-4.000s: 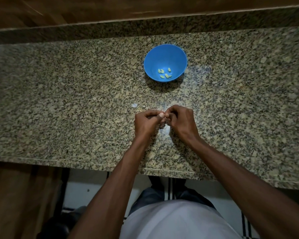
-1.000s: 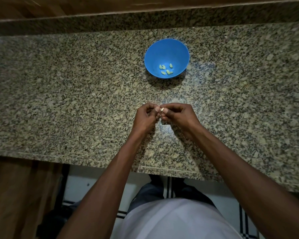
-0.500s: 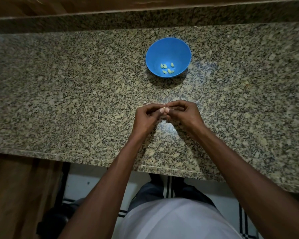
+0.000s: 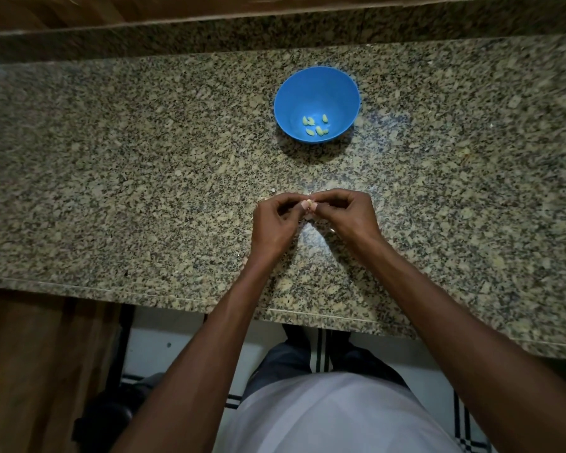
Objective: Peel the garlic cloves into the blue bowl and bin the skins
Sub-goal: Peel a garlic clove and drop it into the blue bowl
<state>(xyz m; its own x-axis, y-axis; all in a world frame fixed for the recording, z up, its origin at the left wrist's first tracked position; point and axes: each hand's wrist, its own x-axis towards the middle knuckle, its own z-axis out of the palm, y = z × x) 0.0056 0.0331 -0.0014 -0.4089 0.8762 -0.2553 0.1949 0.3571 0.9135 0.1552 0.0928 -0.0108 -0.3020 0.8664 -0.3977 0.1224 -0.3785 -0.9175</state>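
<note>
Plainly, the main risk is the garlic clove (image 4: 311, 204) slipping out of the pinch: it is tiny, only a pale sliver of it shows between the fingertips, and a hard tug on the skin could flick it onto the granite counter (image 4: 144, 178) or off its near edge to the floor. A second risk is stray skin; a few pale flecks already lie on the counter just left of the hands and under them, hard to tell from the speckled stone, so bits may be missed when the skins go to the bin, which is not in view. A third is the carry: the blue bowl (image 4: 317, 104) stands well apart on the far side, slightly right of the hands, and a loose grip across that gap could drop the clove short. Several peeled cloves (image 4: 315, 125) lie in its bottom, so I judge the job to be partly done. Both forearms reach in from the near edge and converge over the middle of the counter. The left hand (image 4: 275, 223) has its fingers curled, thumb and forefinger pinching the clove from the left. The right hand (image 4: 348, 212) mirrors it, fingers curled and tips meeting the left's, pinching the same clove or its skin; which one I cannot tell.
</note>
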